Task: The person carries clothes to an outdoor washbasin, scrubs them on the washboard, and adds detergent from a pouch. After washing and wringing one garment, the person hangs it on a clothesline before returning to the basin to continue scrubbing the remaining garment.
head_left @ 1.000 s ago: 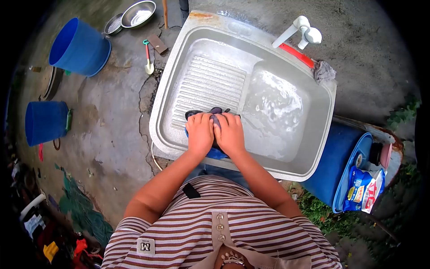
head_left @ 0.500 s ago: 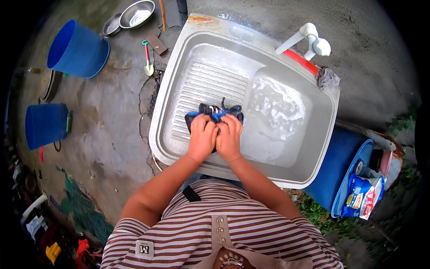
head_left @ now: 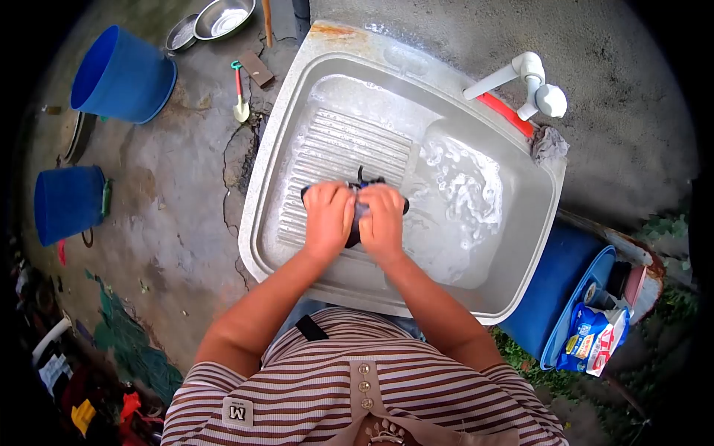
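A wet black cloth item [head_left: 355, 235] with blue parts and a thin dark cord lies bunched on the ribbed washboard [head_left: 357, 137] of a grey sink. My left hand [head_left: 329, 219] and my right hand [head_left: 381, 217] press on it side by side, fingers curled over its far edge and knuckles up. Most of the cloth is hidden under my hands, so its exact kind cannot be made out. Right of the washboard, the basin holds shallow water with white suds [head_left: 468, 182].
A white tap [head_left: 532, 78] and a red-handled brush-like tool [head_left: 506, 113] are at the sink's back right. A blue barrel [head_left: 547, 275] bearing a detergent bag [head_left: 593, 338] stands at right. Two blue buckets [head_left: 126, 78], metal bowls [head_left: 223, 18] and a toy shovel [head_left: 240, 97] are at left.
My hands have closed further over the cloth, covering the blue and white parts that showed before. Its cord still sticks out beyond my fingers. The whole view has shifted slightly.
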A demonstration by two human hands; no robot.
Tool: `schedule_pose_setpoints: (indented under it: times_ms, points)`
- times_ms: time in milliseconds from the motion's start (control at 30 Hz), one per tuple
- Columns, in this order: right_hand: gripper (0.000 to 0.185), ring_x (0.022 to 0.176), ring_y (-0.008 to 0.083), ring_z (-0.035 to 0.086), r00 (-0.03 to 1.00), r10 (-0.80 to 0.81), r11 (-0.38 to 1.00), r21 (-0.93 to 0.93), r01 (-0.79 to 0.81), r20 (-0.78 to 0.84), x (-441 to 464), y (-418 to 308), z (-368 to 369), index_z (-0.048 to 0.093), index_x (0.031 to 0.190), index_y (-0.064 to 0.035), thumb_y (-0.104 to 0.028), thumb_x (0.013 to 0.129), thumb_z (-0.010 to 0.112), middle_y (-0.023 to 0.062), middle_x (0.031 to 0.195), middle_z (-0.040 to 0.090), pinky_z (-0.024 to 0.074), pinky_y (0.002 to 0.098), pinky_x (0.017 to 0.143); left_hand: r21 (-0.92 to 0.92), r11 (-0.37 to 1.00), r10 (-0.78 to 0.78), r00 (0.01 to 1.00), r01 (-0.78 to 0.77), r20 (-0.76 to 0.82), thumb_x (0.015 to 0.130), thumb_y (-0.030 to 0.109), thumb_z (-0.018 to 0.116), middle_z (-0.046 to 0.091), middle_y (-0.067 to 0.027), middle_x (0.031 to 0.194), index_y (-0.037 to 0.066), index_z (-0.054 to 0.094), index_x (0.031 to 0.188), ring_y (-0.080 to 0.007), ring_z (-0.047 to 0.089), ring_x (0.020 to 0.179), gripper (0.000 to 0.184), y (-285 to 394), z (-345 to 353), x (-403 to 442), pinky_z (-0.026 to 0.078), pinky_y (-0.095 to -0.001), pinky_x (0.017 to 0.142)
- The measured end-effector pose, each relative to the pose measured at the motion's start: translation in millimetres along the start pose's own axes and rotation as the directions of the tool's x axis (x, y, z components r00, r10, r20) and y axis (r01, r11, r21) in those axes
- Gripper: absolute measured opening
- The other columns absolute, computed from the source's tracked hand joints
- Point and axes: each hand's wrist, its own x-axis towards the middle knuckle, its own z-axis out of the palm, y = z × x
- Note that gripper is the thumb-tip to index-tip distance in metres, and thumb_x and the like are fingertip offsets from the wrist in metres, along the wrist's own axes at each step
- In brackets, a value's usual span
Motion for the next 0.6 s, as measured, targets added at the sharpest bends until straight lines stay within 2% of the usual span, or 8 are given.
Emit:
schedule_pose_setpoints:
  times_ms: [67, 133, 200, 300, 400, 433, 500, 600]
  points:
    - [0.015, 0.104, 0.0353, 0.058, 0.999, -0.024, 0.995, -0.098, 0.027, 0.030, -23, -6, 3, 0.062, 0.091, -0.0060, -0.013, 0.078, 0.062, 0.0132, 0.099, 0.064, 0.0398, 0.0515, 0.097, 0.122, 0.967, 0.209, 0.971, -0.223, 0.112, 0.084, 0.014, 0.068, 0.059, -0.0131, 0.104, 0.007, 0.061, 0.092, -0.0339, 0.053, 0.098, 0.013, 1, -6, -40, 0.037, -0.0471, 0.094]
    - [0.010, 0.090, 0.0335, 0.057, 0.996, -0.087, 0.976, -0.201, 0.079, -0.029, 3, 6, 20, 0.059, 0.082, -0.0073, -0.014, 0.076, 0.063, 0.0105, 0.084, 0.060, 0.0408, 0.0462, 0.086, 0.210, 0.956, 0.195, 0.978, -0.206, 0.070, 0.083, 0.016, 0.066, 0.058, -0.0143, 0.100, 0.007, 0.057, 0.088, -0.0360, 0.054, 0.095, 0.014, -20, 15, -9, 0.038, -0.0480, 0.093]
    - [0.008, 0.094, 0.0322, 0.058, 0.999, 0.020, 0.971, -0.237, -0.026, -0.026, 70, 40, 36, 0.058, 0.079, -0.0091, -0.015, 0.079, 0.064, 0.0092, 0.084, 0.062, 0.0395, 0.0448, 0.088, 0.263, 0.964, 0.004, 0.996, -0.027, 0.086, 0.092, 0.021, 0.058, 0.062, -0.0146, 0.096, 0.007, 0.059, 0.091, -0.0370, 0.055, 0.098, 0.014, -21, 23, 69, 0.037, -0.0493, 0.094]
    - [0.008, 0.100, 0.0331, 0.057, 0.973, 0.041, 0.933, -0.340, -0.118, -0.228, 123, 63, 48, 0.064, 0.088, -0.0081, -0.014, 0.084, 0.061, 0.0111, 0.092, 0.066, 0.0389, 0.0492, 0.097, 0.405, 0.913, 0.075, 0.996, -0.051, -0.045, 0.099, 0.025, 0.055, 0.065, -0.0104, 0.101, 0.009, 0.064, 0.098, -0.0340, 0.055, 0.112, 0.018, -36, 41, 125, 0.034, -0.0500, 0.103]
    - [0.017, 0.105, 0.0347, 0.057, 0.973, -0.052, 0.880, -0.472, -0.061, -0.223, 89, 52, 46, 0.067, 0.098, -0.0064, -0.015, 0.085, 0.060, 0.0131, 0.105, 0.067, 0.0388, 0.0513, 0.100, 0.373, 0.927, 0.098, 0.988, -0.047, -0.118, 0.098, 0.027, 0.057, 0.067, -0.0101, 0.104, 0.008, 0.068, 0.096, -0.0346, 0.054, 0.112, 0.023, -24, 29, 94, 0.034, -0.0524, 0.105]
    - [0.022, 0.108, 0.0365, 0.057, 0.995, 0.067, 0.940, -0.330, -0.090, -0.079, 66, 35, 30, 0.066, 0.103, -0.0044, -0.016, 0.085, 0.060, 0.0141, 0.113, 0.066, 0.0393, 0.0531, 0.099, 0.327, 0.945, 0.046, 0.997, -0.021, -0.069, 0.097, 0.026, 0.060, 0.068, -0.0101, 0.107, 0.007, 0.070, 0.095, -0.0351, 0.053, 0.113, 0.022, -15, 20, 70, 0.033, -0.0548, 0.104]
    - [0.021, 0.107, 0.0383, 0.056, 0.997, 0.067, 0.995, -0.073, -0.065, 0.030, 10, 8, 6, 0.064, 0.101, -0.0042, -0.014, 0.083, 0.061, 0.0142, 0.106, 0.065, 0.0397, 0.0515, 0.095, 0.051, 0.999, 0.011, 1.000, -0.011, 0.010, 0.095, 0.020, 0.062, 0.064, -0.0102, 0.099, 0.007, 0.065, 0.092, -0.0351, 0.054, 0.103, 0.014, 0, 2, 19, 0.039, -0.0502, 0.094]
    - [0.017, 0.104, 0.0374, 0.056, 0.997, -0.014, 0.991, -0.133, 0.024, 0.072, -22, -3, 4, 0.062, 0.096, -0.0051, -0.013, 0.080, 0.063, 0.0125, 0.102, 0.064, 0.0405, 0.0482, 0.092, 0.071, 0.993, 0.080, 0.978, -0.095, 0.191, 0.094, 0.014, 0.063, 0.060, -0.0112, 0.094, 0.006, 0.061, 0.093, -0.0341, 0.053, 0.093, 0.008, -1, 0, -19, 0.040, -0.0479, 0.086]
